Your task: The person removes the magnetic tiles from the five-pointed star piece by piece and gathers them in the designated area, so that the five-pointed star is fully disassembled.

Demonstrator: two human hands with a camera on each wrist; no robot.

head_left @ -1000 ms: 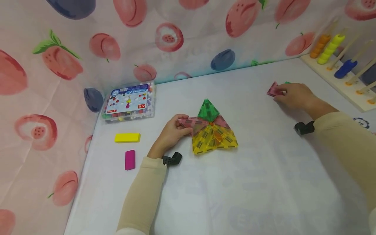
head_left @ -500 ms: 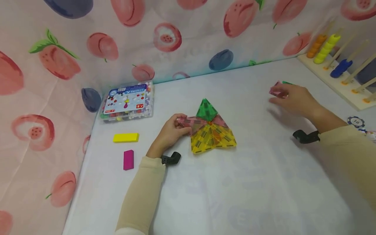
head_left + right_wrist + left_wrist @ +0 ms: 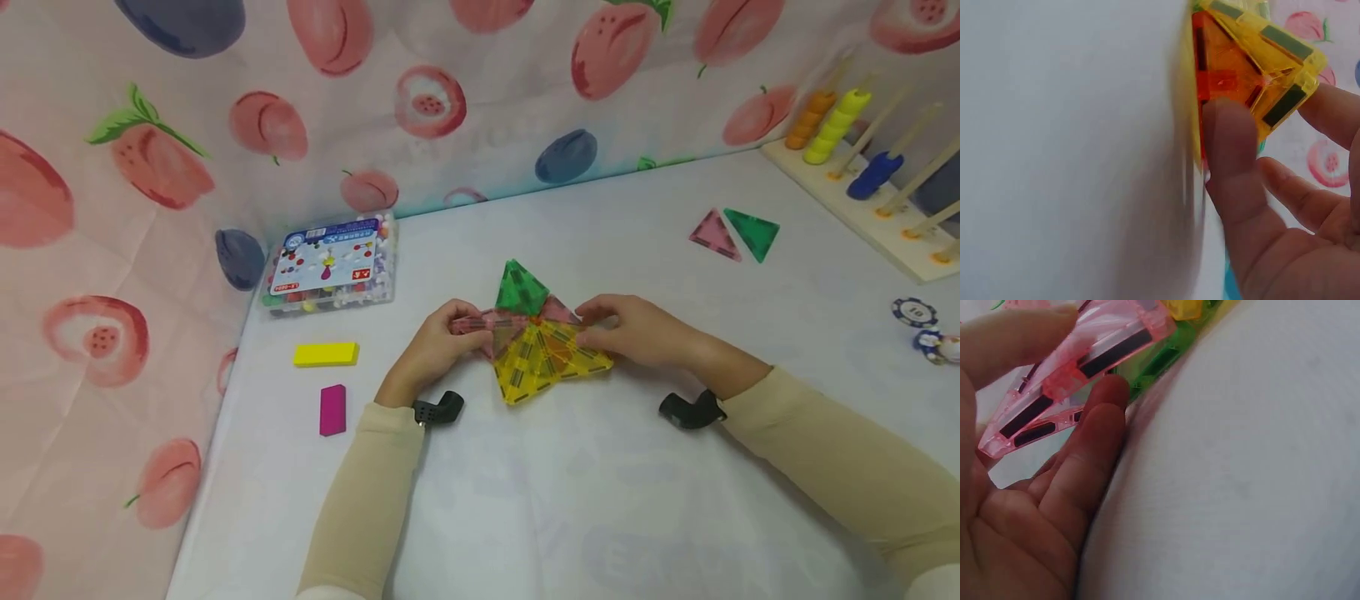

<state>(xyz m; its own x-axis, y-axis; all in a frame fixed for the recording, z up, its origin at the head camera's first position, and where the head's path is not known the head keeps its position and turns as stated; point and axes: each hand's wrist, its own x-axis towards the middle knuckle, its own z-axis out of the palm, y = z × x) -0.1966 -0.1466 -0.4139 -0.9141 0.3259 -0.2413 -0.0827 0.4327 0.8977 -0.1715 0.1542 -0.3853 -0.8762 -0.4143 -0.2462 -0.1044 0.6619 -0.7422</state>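
Note:
A build of translucent magnetic tiles sits mid-table, with a green peak (image 3: 521,289) at the back, pink tiles (image 3: 504,327) at the left and yellow tiles (image 3: 525,372) in front. My left hand (image 3: 435,343) pinches the pink point between thumb and fingers; the left wrist view shows the pink tile edges (image 3: 1066,381) between them. At the build's right side, my right hand (image 3: 648,335) holds a yellow corner. The right wrist view has its thumb against the orange and yellow tiles (image 3: 1229,69) and a finger at the far tip. That hand hides part of the right edge.
Two loose triangle tiles, pink (image 3: 716,235) and green (image 3: 753,234), lie at the back right. Beyond them stands a peg board with beads (image 3: 870,177). Chips (image 3: 914,312) lie at the right. A bead box (image 3: 327,262), yellow block (image 3: 326,354) and magenta block (image 3: 333,410) are at the left.
My right hand has let go of the loose pink tile at the back right and come left to the build. The build has turned slightly. My left hand keeps its hold.

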